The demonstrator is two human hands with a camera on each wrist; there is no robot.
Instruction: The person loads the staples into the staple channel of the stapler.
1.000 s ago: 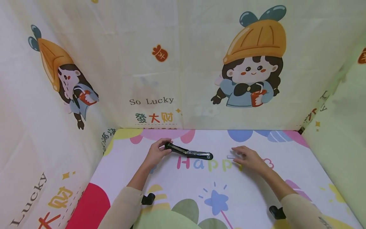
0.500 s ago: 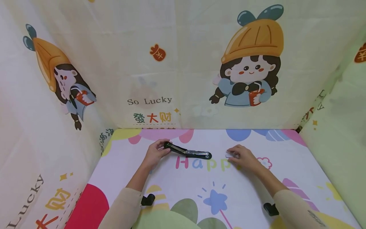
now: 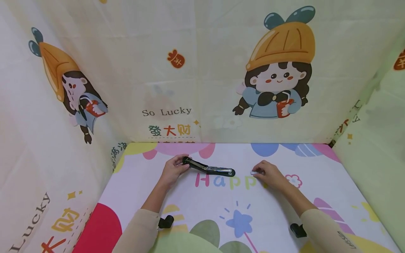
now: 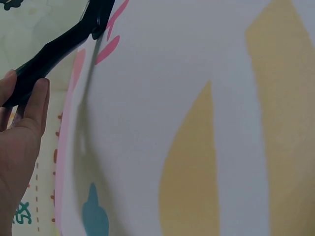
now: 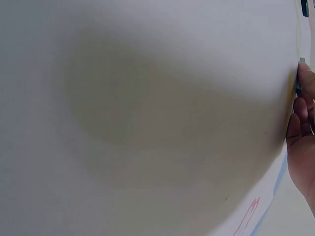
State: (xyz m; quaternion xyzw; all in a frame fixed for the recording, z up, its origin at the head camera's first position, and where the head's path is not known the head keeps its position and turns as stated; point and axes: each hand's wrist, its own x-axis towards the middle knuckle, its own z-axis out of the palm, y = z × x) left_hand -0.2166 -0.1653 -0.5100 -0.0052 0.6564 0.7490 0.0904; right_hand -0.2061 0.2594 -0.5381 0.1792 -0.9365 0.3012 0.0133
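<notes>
A black stapler (image 3: 221, 172) lies swung open on the table, its metal staple channel facing up. My left hand (image 3: 172, 171) holds the end of its raised arm between thumb and fingers. The left wrist view shows that hand (image 4: 22, 140) gripping the dark stapler (image 4: 56, 51) from below and above. To the stapler's right, my right hand (image 3: 269, 174) pinches a small grey strip of staples (image 3: 252, 172), most of it hidden by the fingers. In the right wrist view, the tip of the staple strip (image 5: 301, 60) pokes out past the thumb.
The table (image 3: 190, 203) has a printed white cover with coloured shapes and letters. Patterned cloth walls (image 3: 218, 70) rise behind it and on both sides. Black wrist cameras show near both sleeves.
My right hand has moved slightly left and closed its fingers on the staple strip, which lay between spread fingers before. The left hand and stapler have stayed in place.
</notes>
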